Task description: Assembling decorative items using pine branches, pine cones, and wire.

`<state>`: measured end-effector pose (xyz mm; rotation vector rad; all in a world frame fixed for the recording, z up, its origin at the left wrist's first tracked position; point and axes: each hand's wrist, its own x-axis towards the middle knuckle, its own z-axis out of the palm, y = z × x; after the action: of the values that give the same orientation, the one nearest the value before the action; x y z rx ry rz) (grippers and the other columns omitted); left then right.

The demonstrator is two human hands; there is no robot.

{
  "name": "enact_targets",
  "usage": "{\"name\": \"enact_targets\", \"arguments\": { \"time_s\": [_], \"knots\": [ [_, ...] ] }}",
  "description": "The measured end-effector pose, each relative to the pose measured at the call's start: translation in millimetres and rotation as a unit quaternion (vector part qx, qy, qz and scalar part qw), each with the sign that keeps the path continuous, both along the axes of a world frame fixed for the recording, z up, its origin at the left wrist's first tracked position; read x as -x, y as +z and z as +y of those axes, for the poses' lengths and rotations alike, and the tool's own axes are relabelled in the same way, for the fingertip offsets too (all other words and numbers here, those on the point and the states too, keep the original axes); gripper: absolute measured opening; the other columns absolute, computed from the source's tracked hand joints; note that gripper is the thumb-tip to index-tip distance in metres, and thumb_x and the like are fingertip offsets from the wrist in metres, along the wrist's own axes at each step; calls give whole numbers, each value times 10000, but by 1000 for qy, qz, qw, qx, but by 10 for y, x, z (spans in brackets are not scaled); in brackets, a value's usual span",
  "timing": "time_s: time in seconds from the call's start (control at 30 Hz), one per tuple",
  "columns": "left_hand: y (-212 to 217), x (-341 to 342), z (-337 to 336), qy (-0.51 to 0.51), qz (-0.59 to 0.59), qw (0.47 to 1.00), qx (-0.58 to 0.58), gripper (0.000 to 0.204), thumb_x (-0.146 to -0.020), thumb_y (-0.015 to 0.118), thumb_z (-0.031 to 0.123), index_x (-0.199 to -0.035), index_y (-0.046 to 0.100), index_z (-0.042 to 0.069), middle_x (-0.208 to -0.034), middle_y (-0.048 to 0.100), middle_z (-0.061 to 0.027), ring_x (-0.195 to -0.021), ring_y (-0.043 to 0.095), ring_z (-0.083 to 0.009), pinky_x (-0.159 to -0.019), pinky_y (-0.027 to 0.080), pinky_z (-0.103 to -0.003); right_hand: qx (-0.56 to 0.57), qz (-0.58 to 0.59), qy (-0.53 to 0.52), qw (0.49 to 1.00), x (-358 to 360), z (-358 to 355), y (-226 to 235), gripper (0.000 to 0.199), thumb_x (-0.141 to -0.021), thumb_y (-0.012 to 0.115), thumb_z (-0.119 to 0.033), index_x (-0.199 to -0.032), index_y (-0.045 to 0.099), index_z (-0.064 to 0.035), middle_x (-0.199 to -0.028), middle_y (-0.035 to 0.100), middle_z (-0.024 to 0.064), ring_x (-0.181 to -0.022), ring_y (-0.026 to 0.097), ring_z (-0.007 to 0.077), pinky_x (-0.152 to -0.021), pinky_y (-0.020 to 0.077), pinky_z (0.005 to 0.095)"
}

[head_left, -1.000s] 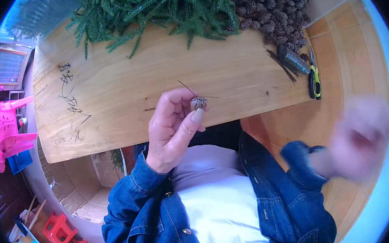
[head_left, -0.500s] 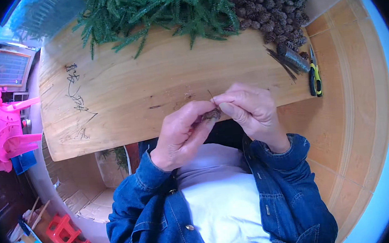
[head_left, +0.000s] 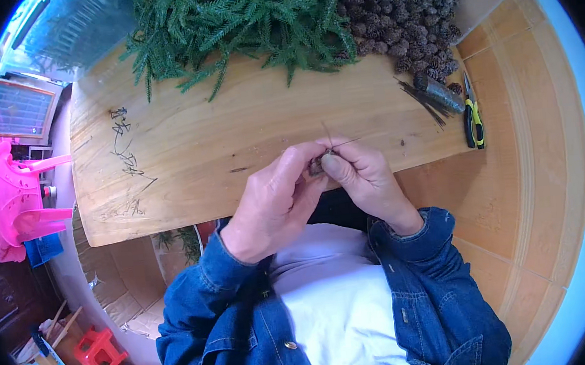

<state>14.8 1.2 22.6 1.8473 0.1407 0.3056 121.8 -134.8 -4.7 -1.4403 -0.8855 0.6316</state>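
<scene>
Just past the table's near edge, my left hand (head_left: 269, 198) is closed around a small brown pine cone (head_left: 316, 166), much of it hidden by the fingers. My right hand (head_left: 369, 183) meets it there, thumb and forefinger pinched on a thin brown wire (head_left: 328, 132) at the cone. One thin end sticks up above the fingertips, and another points off to the right over the right forefinger. How the wire runs around the cone is hidden.
Green artificial pine sprigs (head_left: 237, 27) and a heap of pine cones (head_left: 399, 13) cover the far side of the wooden table (head_left: 187, 171). At its right end lie loose wires (head_left: 423, 103), a wrapped cylinder (head_left: 438, 92) and yellow-black pliers (head_left: 473, 121). A cardboard box (head_left: 123, 274) stands below left.
My hands have drawn closer together at the cone. The wire now shows two ends spread apart, where one stood up before. The view has shifted slightly.
</scene>
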Motion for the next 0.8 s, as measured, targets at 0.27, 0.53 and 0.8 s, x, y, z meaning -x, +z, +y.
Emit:
{"name": "enact_targets", "arguments": {
  "time_s": [0.27, 0.53, 0.8],
  "knots": [
    [150, -401, 907, 190, -67, 890, -409, 204, -805, 615, 107, -988, 579, 24, -953, 600, -145, -775, 600, -313, -645, 482, -381, 20, 9, -60, 998, -52, -73, 32, 279, -940, 553, -169, -1139, 574, 25, -909, 625, 40, -826, 582, 94, -756, 469, 222],
    [0, -612, 1207, 181, 21, 830, -527, 171, -788, 635, 166, -868, 598, 19, -901, 613, -130, -793, 588, -349, -687, 475, -413, 36, 1, -20, 999, -36, -121, 26, 286, -932, 560, -138, -1164, 535, 28, -918, 596, 39, -834, 567, 93, -764, 455, 218],
    [151, -100, 1150, 201, 13, 974, -104, 142, -892, 561, 136, -806, 600, 30, -740, 593, -24, -616, 562, -168, -585, 443, -259, 14, 67, -35, 997, -91, -100, -7, 291, -920, 576, -124, -1159, 510, 28, -934, 591, 41, -847, 551, 87, -763, 443, 206]
  ]
}}
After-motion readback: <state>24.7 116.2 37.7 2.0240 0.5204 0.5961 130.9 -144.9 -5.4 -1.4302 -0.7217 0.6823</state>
